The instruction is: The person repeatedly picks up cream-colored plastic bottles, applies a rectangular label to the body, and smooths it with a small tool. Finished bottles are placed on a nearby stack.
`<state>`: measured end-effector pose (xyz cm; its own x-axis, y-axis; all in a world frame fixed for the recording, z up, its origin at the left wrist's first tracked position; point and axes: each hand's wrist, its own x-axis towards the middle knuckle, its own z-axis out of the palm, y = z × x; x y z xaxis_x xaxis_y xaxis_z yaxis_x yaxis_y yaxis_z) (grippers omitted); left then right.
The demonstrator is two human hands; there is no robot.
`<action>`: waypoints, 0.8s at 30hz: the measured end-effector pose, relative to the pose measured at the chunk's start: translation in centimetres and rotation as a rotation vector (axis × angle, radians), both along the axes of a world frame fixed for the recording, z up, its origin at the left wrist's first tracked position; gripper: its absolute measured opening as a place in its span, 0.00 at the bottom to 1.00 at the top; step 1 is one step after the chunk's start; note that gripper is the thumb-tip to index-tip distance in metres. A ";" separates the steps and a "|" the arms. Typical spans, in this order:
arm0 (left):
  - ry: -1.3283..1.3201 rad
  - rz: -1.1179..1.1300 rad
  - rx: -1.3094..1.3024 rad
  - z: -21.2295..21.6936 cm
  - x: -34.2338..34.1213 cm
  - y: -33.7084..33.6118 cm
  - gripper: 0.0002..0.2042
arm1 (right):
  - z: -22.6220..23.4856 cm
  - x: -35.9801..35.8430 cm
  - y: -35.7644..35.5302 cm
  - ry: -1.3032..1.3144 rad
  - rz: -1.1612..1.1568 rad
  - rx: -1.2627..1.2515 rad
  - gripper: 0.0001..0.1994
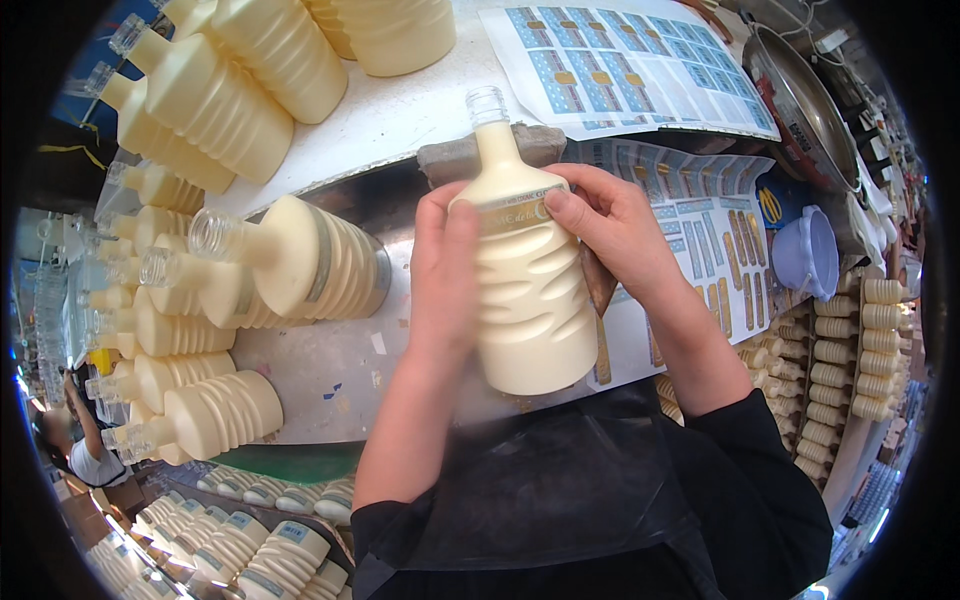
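A cream-coloured bottle (535,310) with a ribbed body and clear glass neck lies tilted away from me, its neck on a grey padded rest. My left hand (446,245), slightly blurred, grips its left side. On the right shoulder, my right hand (610,215) holds it, with the thumb pressed on the end of a narrow grey-gold label (515,207). That label runs across the bottle just above the ribs. Below the right palm, a brown flat piece (598,280) shows beside the bottle; I cannot tell whether the fingers hold it.
Several cream bottles (320,260) stand on the metal table at left, with more on the white shelf (380,115). Label sheets (700,230) lie at right and at the back. Further right are a lilac bucket (805,250) and bottle racks (830,370). A person (90,450) is far left.
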<state>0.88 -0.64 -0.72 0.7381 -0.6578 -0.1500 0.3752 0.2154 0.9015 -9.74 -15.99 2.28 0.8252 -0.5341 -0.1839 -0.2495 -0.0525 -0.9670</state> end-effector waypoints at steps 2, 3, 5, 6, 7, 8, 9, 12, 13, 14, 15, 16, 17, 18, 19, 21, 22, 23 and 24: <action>-0.010 0.005 0.006 -0.1 0.0 0.0 0.17 | 0.1 0.0 0.1 -0.002 0.002 0.005 0.21; -0.016 0.007 0.009 -0.2 0.1 0.0 0.17 | 0.1 0.0 0.0 -0.006 0.000 0.003 0.21; -0.026 0.010 0.011 -0.3 0.0 0.0 0.17 | -0.1 -0.1 0.1 -0.012 -0.004 -0.001 0.21; -0.032 0.012 0.010 -0.3 0.1 0.0 0.17 | 0.2 -0.1 0.1 -0.001 -0.004 0.015 0.21; -0.026 0.004 0.015 -0.3 0.1 0.1 0.17 | 0.7 -0.1 0.2 0.011 -0.004 0.030 0.21; -0.021 -0.003 0.020 -0.2 0.1 0.1 0.17 | 0.8 -0.1 0.4 0.011 -0.015 0.043 0.21; -0.016 -0.011 0.024 -0.1 0.1 0.1 0.17 | 1.0 -0.1 0.5 0.009 -0.025 0.055 0.21; -0.042 -0.004 0.052 -0.3 0.2 0.1 0.17 | 0.6 0.1 0.7 -0.032 -0.072 0.074 0.22; -0.042 -0.005 0.050 -0.3 0.2 0.1 0.17 | 0.1 0.1 0.7 -0.047 -0.077 0.074 0.22; -0.043 -0.006 0.047 -0.4 0.3 0.1 0.17 | 0.0 0.1 0.7 -0.062 -0.083 0.073 0.21; -0.042 -0.006 0.044 -0.4 0.3 0.1 0.17 | 0.1 0.1 0.6 -0.053 -0.061 0.060 0.21; -0.060 -0.001 0.048 -0.6 0.3 0.1 0.17 | 0.2 0.1 0.5 -0.043 -0.039 0.046 0.21; -0.079 0.004 0.052 -0.7 0.4 0.1 0.17 | 0.3 0.1 0.5 -0.034 -0.017 0.033 0.21; -0.097 0.007 0.055 -0.8 0.4 0.0 0.18 | 0.2 0.1 0.4 -0.032 -0.015 0.032 0.21; -0.079 0.008 0.061 -0.7 0.5 0.1 0.18 | 0.2 0.0 0.3 -0.031 -0.012 0.031 0.21; -0.044 0.012 0.071 -0.6 0.6 0.1 0.19 | 0.3 0.0 0.3 -0.016 -0.009 0.038 0.21; 0.041 0.013 0.032 -0.2 0.6 0.2 0.20 | 0.5 0.0 0.3 -0.004 -0.009 0.045 0.21; 0.125 0.013 -0.008 0.4 0.4 0.2 0.21 | 0.6 0.0 0.4 0.009 -0.009 0.051 0.20; 0.212 0.010 -0.048 0.6 0.2 0.3 0.21 | 0.6 0.0 0.4 0.002 -0.009 0.051 0.20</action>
<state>1.04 -0.36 -0.08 0.7000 -0.6605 -0.2716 0.5530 0.2606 0.7914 -9.71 -15.58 2.88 0.8201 -0.5312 -0.2125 -0.2513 -0.0007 -0.9679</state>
